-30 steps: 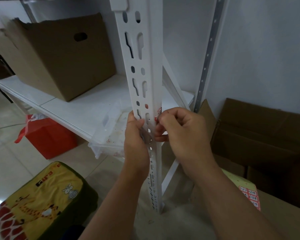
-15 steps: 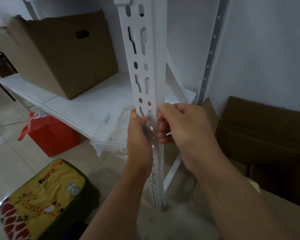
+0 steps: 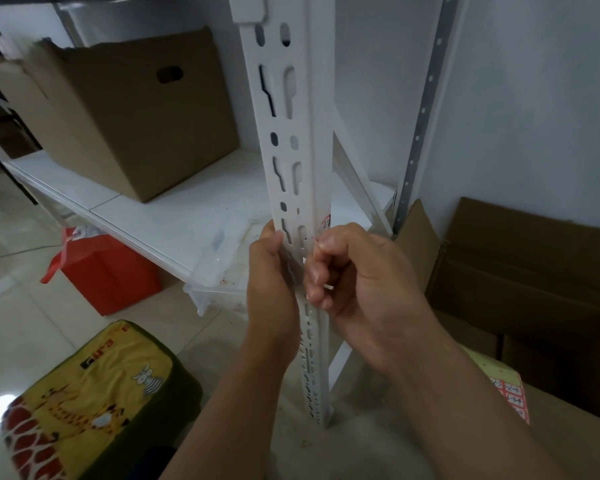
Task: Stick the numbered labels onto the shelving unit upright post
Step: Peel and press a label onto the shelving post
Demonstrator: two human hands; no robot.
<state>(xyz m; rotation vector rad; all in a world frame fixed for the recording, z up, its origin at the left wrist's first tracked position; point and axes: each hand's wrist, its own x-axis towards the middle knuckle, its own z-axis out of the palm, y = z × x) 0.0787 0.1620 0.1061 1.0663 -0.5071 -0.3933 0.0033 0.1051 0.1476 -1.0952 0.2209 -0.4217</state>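
The post point(image 3: 293, 161) is white, slotted and upright, running between the two hands. A label point(image 3: 326, 221) with red marks sits on its right edge — just above the right hand. More labels point(image 3: 513, 398) — a sheet — lie low, beyond the right forearm.

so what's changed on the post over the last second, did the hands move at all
Little has moved. The right hand stays curled against the post edge at the label; a second ago a red-and-white bit of label showed at its fingertips, half a second ago it was hidden, and now a red-marked part shows just above them. The left hand keeps gripping the post's slotted face at the same height. The sheet of labels hasn't moved.
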